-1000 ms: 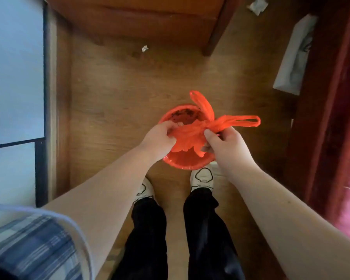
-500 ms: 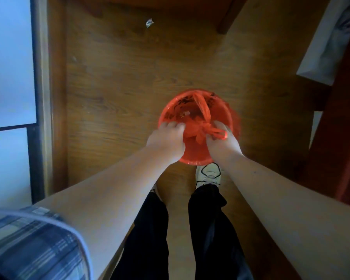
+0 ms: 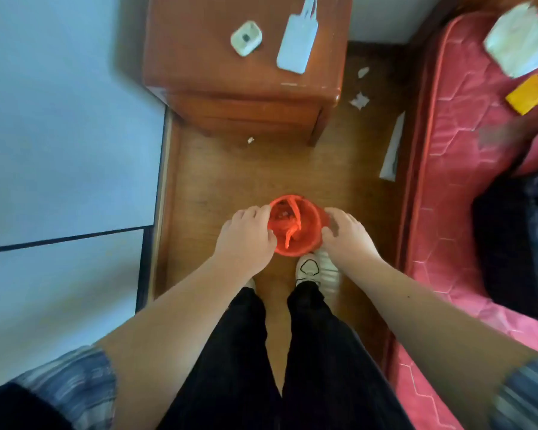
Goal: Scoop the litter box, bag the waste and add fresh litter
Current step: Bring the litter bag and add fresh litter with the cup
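The orange bag (image 3: 288, 226), with its handles knotted, sits inside a small red bin (image 3: 295, 248) on the wooden floor (image 3: 218, 181), just before the person's white shoe (image 3: 311, 270). The left hand (image 3: 246, 235) touches the left side of the bin and the right hand (image 3: 348, 235) the right side; whether the fingers truly clasp the rim, I cannot tell. If the knot is loose, waste may spill when the bag is lifted. The bag's contents are dark and unclear, and no litter box is visible.
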A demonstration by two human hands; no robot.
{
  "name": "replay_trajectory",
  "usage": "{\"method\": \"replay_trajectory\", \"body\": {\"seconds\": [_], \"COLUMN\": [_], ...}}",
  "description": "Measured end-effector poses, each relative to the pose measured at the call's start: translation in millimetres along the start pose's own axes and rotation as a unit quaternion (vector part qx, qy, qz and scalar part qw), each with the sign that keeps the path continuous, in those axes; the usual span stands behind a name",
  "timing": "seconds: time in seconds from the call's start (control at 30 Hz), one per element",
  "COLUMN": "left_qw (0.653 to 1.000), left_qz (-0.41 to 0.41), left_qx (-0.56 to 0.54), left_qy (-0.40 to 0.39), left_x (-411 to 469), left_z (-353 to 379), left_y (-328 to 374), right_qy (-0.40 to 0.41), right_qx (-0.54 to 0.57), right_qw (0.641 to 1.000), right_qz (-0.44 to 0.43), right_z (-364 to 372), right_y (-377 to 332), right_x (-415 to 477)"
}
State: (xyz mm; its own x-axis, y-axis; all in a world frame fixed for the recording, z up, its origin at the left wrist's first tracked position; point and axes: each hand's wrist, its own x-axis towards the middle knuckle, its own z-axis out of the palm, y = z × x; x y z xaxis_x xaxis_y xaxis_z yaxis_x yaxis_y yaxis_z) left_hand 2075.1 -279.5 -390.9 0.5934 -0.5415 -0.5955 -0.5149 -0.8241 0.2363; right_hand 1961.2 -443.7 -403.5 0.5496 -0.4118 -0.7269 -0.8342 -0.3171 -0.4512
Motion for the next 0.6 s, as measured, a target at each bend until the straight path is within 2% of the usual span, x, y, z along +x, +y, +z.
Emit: {"method": "replay_trajectory", "body": {"seconds": [0.27,0.43,0.6], "left_qw": [0.994,0.976,0.964], "left_qz": [0.037,0.06,0.097], "left_qx": [0.005,0.045,0.045], "left_qy": [0.107,0.203,0.246], "left_x": [-117,-152,-167], "left_z": [-158,-214,-245], "left_y": [68,83,106], "right_qy": [0.092,0.175,0.252], "right_qx": [-0.036,-0.062,-0.082], "right_qw": [0.986,0.957,0.934], "right_qz": [-0.131,-0.222,-0.238], "right_z": [-132,-180,-197], "right_y": [-83,-108,-115], "right_x": [-153,-214,-250]}}
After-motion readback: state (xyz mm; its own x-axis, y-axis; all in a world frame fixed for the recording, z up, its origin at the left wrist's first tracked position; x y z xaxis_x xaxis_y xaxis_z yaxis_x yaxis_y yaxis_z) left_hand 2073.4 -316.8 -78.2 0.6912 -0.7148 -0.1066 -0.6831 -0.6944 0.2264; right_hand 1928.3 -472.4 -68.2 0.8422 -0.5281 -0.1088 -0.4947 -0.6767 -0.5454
